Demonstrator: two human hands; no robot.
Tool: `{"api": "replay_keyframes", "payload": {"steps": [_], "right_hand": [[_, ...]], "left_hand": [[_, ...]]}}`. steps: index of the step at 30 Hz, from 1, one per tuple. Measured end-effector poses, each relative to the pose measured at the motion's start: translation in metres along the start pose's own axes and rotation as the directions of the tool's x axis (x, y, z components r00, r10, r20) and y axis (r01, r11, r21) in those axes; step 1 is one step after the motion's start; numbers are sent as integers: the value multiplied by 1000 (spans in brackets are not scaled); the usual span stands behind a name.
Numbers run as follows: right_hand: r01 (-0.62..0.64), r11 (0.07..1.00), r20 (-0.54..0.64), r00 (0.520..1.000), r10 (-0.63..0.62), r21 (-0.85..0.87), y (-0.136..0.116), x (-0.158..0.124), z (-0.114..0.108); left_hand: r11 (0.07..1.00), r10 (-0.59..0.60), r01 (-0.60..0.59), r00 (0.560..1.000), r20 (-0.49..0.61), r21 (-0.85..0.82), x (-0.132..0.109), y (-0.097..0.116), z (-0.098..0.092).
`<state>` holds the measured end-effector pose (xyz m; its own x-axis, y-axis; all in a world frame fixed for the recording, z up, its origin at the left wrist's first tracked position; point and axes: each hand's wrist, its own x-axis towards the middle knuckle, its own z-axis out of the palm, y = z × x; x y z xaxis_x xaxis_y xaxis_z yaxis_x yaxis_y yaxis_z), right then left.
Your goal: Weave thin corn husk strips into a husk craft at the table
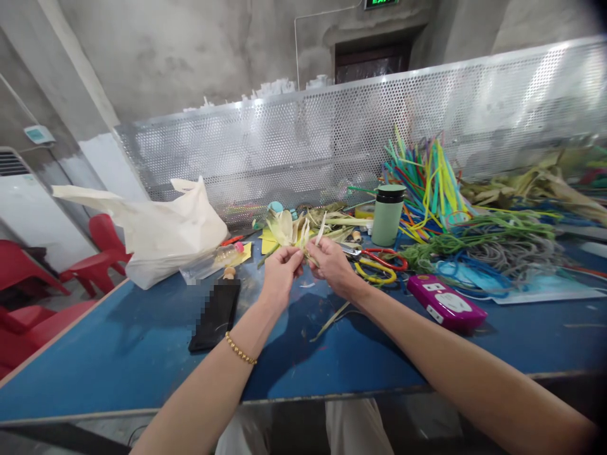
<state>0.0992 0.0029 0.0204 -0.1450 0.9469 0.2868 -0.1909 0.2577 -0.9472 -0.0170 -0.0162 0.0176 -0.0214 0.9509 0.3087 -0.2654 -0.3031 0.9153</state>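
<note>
My left hand (283, 272) and my right hand (331, 265) meet above the middle of the blue table, both pinching pale corn husk (305, 238). Its strips stick up between and above my fingers, and the exact spot of each grip is partly hidden. Just behind my left hand rises a broader cream husk piece (282, 227). Close to my right hand lie scissors (377, 265) with red and yellow loops by them. A thin dry husk strip (331, 321) rests on the table below my right wrist.
Left of my hands are a white plastic bag (173, 230) and a black phone-like slab (215, 314). To the right stand a green lidded cup (388, 218), a magenta box (446, 303), green and grey cords (497, 243) and colourful strips (431, 183). A perforated metal screen (265, 151) borders the back.
</note>
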Motion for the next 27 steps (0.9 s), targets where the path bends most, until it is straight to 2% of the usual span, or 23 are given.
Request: {"api": "replay_keyframes", "payload": {"steps": [5,11,19,23,27], "right_hand": [[-6,1000,15,1000,5,16,1,0,-2],[-12,1000,145,989,11,2,-3,0,-9],[-20,997,76,997,26,-74,-3,-2,-5],[68,986,39,997,-63,-154,-1,1,-7],[106,976,29,994,-103,-191,1,3,-10]], "left_hand": [[1000,20,-21,1000,17,5,3,-2,-1],[999,-29,33,995,99,-34,3,1,-1],[980,-144,159,982,125,-118,3,7,-1],[975,-191,204,972,136,-92,4,7,-3],[983,-173,180,977,124,-46,5,4,-4]]}}
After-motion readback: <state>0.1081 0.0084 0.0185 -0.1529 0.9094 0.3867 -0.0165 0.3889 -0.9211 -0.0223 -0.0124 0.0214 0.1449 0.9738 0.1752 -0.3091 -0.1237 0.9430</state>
